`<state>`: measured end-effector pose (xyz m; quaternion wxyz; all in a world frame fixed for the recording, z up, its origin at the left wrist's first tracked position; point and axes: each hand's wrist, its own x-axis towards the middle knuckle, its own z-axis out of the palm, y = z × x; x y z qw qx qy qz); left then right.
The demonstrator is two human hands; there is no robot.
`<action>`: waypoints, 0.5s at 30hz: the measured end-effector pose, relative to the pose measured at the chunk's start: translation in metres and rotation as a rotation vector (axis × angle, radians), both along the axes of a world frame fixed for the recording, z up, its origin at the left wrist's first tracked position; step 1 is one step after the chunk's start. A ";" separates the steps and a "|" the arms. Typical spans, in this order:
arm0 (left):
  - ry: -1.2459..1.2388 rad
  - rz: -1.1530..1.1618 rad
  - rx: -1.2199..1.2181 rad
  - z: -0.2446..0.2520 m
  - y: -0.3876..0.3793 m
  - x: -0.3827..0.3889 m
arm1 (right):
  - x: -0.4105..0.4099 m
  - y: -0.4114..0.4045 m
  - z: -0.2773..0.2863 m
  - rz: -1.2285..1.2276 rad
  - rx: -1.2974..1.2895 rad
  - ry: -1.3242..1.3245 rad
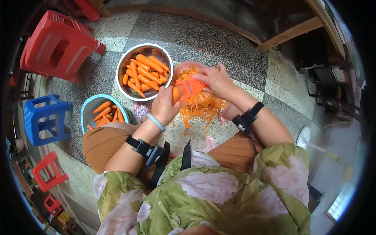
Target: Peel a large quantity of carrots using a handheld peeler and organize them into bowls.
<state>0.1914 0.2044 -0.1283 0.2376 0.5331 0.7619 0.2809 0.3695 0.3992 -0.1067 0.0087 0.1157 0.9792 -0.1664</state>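
Note:
My left hand (164,106) grips a thick carrot (177,93) that points up and to the right. Against the carrot lies an orange-red peeler (191,88) with a grey slot, slightly blurred. The fingers of my right hand (218,80) are around the peeler's right side, partly spread. Below both hands, carrot peelings (202,103) are heaped on the floor between my feet. More peelings lie in a pinkish bowl (188,65), partly hidden by my right hand. Just left stands a steel bowl (121,83) full of carrots (148,72).
A light-blue basin (87,109) by my left knee holds darker carrots (103,114). Red stool (58,48), blue stool (45,120) and small red stools (50,171) stand along the left. A wooden frame (290,33) crosses the upper right above the terrazzo floor (170,29).

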 end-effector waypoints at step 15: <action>0.207 -0.045 0.067 -0.001 -0.001 -0.006 | 0.028 0.027 -0.014 -0.379 0.176 -0.357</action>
